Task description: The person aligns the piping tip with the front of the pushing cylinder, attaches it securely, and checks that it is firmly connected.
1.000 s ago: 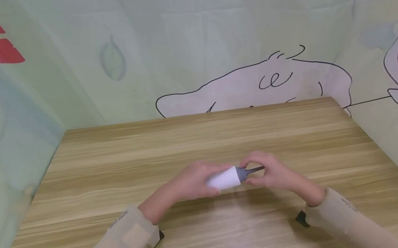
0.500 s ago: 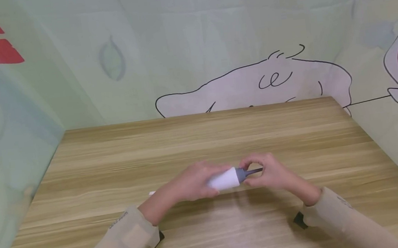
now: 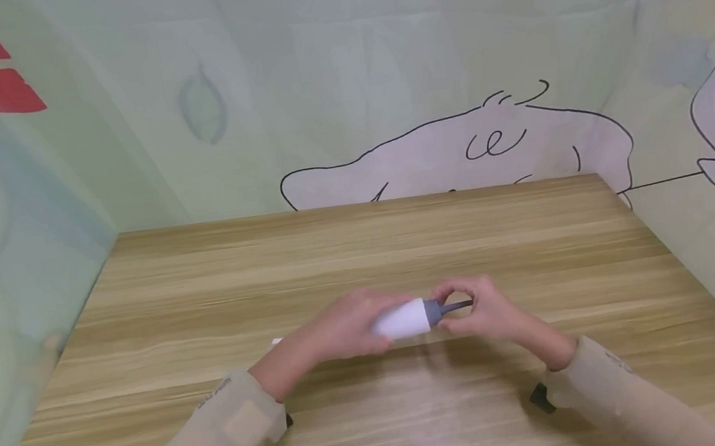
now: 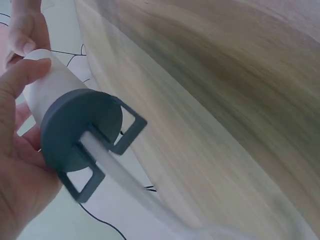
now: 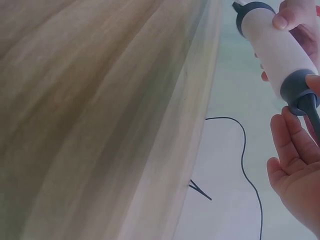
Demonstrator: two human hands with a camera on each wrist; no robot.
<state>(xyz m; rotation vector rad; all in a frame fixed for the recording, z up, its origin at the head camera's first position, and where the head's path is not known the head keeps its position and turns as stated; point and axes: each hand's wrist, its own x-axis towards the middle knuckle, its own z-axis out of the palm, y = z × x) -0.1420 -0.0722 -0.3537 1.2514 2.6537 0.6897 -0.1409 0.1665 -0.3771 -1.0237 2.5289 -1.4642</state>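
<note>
A white piping syringe [image 3: 406, 320] is held nearly level over the wooden table. My left hand [image 3: 351, 324] grips its barrel, thumb and fingers on opposite sides. At the other end, the thumb and fingers of my right hand [image 3: 495, 312] pinch the dark grey nozzle collar [image 5: 296, 86], and the thin grey nozzle [image 3: 456, 307] points into that palm. In the left wrist view, a dark grey end cap [image 4: 60, 132] with two square finger loops closes the barrel's rear. A white plunger rod [image 4: 131, 186] sticks out through it; its end [image 3: 276, 342] shows past my left wrist.
The wood-grain table [image 3: 361, 252] spreads beneath both hands. Behind it and at both sides hangs a pale printed cloth [image 3: 314, 73] with cartoon drawings. Dark camera pieces [image 3: 541, 398] are strapped at the sleeve cuffs.
The plunger rod's end has come into view behind my left wrist. My right hand has shifted very slightly on the nozzle collar; the left hand's grip looks the same.
</note>
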